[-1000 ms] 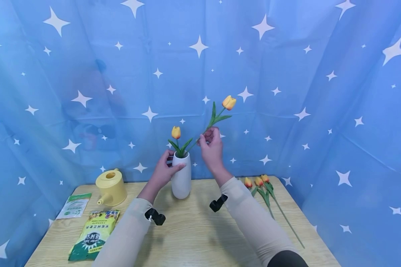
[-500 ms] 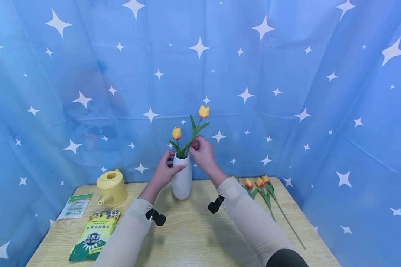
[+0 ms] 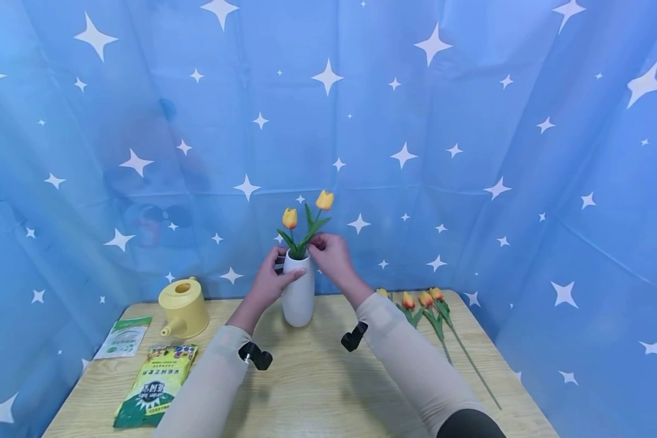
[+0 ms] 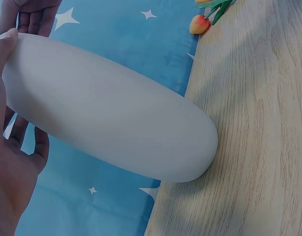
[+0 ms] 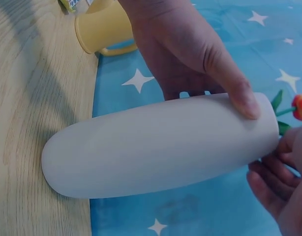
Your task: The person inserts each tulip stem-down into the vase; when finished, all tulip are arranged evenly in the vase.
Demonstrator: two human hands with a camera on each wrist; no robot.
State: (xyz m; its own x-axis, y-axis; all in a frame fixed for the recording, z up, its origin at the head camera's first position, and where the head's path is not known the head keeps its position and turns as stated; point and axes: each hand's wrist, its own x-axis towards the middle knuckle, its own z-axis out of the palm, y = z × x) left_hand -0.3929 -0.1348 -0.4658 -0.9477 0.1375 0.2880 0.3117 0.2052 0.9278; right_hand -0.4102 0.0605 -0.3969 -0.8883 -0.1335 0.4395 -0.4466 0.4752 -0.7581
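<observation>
A white vase [image 3: 298, 298] stands upright near the back of the table. My left hand [image 3: 270, 277] grips its upper part, with the thumb across the front and the fingers round the far side. One yellow-orange tulip [image 3: 289, 218] stands in the vase, its leaves at the rim. Right at the vase's mouth, my right hand [image 3: 334, 258] pinches the stem of a second tulip [image 3: 325, 200], which leans to the right; its lower stem is hidden. In the right wrist view the left thumb [image 5: 245, 104] presses on the vase just below the rim.
Several tulips [image 3: 425, 298] lie at the table's [image 3: 306, 383] back right, partly behind my right sleeve. On the left are a yellow watering can [image 3: 183, 309], a white-green packet [image 3: 123, 338] and a yellow-green bag [image 3: 156, 386]. A blue star-patterned curtain [image 3: 443, 121] hangs close behind.
My right hand has moved left and down to the vase's mouth, and the tulip it pinches has come lower and more upright. My left hand and the vase have stayed in place.
</observation>
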